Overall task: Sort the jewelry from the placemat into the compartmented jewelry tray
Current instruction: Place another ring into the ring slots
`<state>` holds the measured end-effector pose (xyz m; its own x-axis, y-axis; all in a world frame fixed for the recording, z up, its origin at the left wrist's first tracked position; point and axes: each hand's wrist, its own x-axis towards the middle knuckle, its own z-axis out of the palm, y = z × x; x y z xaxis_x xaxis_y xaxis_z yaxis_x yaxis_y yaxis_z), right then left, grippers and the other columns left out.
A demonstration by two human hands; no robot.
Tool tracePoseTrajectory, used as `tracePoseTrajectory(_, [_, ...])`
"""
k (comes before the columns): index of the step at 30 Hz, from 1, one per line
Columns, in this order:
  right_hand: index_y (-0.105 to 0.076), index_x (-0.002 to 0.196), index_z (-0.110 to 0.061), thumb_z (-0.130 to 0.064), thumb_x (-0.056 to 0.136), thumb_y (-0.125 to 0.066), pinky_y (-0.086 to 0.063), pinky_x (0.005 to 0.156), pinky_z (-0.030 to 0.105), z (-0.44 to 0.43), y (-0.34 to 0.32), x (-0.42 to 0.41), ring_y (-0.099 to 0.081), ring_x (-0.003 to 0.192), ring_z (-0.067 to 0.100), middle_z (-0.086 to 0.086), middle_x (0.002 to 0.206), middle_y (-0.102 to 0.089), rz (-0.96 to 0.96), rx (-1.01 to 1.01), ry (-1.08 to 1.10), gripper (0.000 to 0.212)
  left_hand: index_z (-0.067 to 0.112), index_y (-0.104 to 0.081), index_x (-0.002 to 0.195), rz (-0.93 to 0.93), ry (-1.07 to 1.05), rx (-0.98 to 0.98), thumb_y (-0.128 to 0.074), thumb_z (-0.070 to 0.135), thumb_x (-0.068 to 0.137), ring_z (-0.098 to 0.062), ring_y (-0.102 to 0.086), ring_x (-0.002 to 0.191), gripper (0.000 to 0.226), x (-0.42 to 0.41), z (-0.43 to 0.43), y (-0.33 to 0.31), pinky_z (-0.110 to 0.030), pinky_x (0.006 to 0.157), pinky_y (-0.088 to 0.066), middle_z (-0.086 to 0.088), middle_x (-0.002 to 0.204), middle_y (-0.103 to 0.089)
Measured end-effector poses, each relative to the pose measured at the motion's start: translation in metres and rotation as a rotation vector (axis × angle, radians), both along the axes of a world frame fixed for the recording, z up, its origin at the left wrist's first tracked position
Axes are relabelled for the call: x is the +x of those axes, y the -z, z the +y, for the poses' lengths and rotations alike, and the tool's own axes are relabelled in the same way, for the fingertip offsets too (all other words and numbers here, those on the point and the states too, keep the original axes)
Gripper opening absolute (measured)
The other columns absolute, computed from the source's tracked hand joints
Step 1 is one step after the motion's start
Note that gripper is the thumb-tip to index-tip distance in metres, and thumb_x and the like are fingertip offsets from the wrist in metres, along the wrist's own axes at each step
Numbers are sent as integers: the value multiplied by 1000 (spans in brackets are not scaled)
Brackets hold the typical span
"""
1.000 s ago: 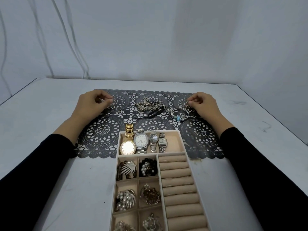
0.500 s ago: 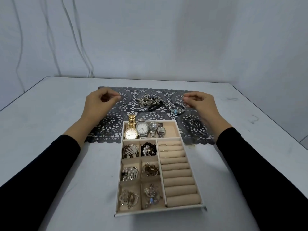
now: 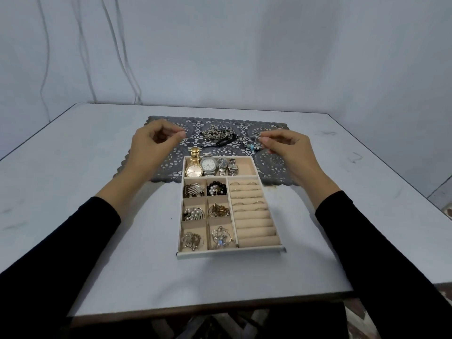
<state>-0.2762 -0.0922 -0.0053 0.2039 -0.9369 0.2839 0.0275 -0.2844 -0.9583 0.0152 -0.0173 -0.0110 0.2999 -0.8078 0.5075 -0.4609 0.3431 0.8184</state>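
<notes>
A pale grey table [image 3: 73, 192] fills most of the view, its top marked with faint dark scuffs [image 3: 355, 158] near the far right side and its near edge showing a dark brown rim [image 3: 220, 311]. Behind it 2 plain bluish-white walls [image 3: 269, 57] meet in a corner off the far right, and thin pale cords [image 3: 83, 45] hang down the back wall on the left, reaching the tabletop's far edge. A patch of mottled floor [image 3: 448, 212] shows past the table's right edge.
</notes>
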Motion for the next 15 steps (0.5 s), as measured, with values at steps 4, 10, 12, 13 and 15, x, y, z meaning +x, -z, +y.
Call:
tracePoseTrajectory(4, [-75,95,-10,-7,78,-76,-53,72,19,25,-2,-4,-67,78,11,2,83,-74,7,-31,-41,17,15,-71,92,-27,53,-6,-74,17,86,-10,-59,77,7,-15,16,-2,-20,70,-49,1,82,-66])
tracePoseTrajectory(10, [-76,96,-10,-8,77,-76,-56,74,29,56,-1,-15,-67,80,21,13,88,-74,64,-37,-172,19,17,-70,90,-28,142,-2,-74,14,86,-10,-61,76,6,-35,35,-5,-20,70,-52,-1,82,-68])
tracePoseTrajectory(12, [-76,95,-11,-8,78,-76,-58,71,32,64,0,-19,-67,80,25,16,89,-73,100,-35,-196,18,10,-70,94,-42,177,-3,-73,13,86,-12,-63,77,9,-42,41,-5,-18,71,-53,-6,85,-68])
tracePoseTrajectory(13, [-76,95,-10,-8,78,-76,-58,74,35,67,1,-20,-67,80,26,17,89,-73,109,-37,-208,18,8,-70,95,-49,190,-7,-73,12,86,-12,-63,77,10,-45,43,-5,-18,71,-53,-8,86,-68])
tracePoseTrajectory(15, [-76,95,-8,-4,78,-75,-57,79,35,72,2,-24,-68,79,23,15,87,-74,122,-50,-227,17,6,-70,95,-72,198,-18,-73,11,86,-11,-63,75,11,-51,46,-5,-19,69,-54,-6,84,-68])
